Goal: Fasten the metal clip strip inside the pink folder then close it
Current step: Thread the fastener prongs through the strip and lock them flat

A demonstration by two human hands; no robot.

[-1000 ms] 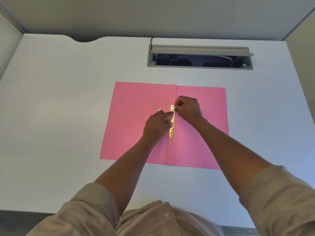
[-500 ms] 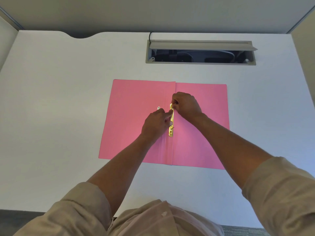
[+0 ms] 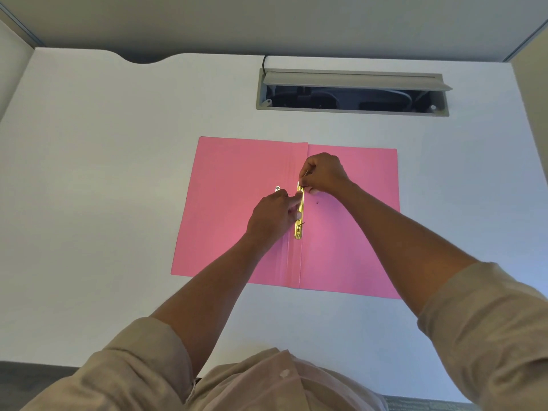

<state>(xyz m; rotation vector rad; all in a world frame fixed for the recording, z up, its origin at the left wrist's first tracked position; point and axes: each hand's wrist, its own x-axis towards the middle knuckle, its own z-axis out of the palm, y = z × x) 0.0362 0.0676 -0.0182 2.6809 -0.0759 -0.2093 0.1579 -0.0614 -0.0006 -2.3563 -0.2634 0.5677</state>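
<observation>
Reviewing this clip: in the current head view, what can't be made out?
- Far end of the metal clip strip: covered by the right hand.
- Strip's middle: behind the left hand; fastened or not, unclear.
- Small silver piece on the pink folder: too small to identify.
- Desk cable tray contents: in shadow.

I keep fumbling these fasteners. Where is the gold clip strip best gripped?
Probably its free near end: the metal clip strip lies flat along the pink folder's spine. Come from the right, since the left hand covers its left side.
</observation>
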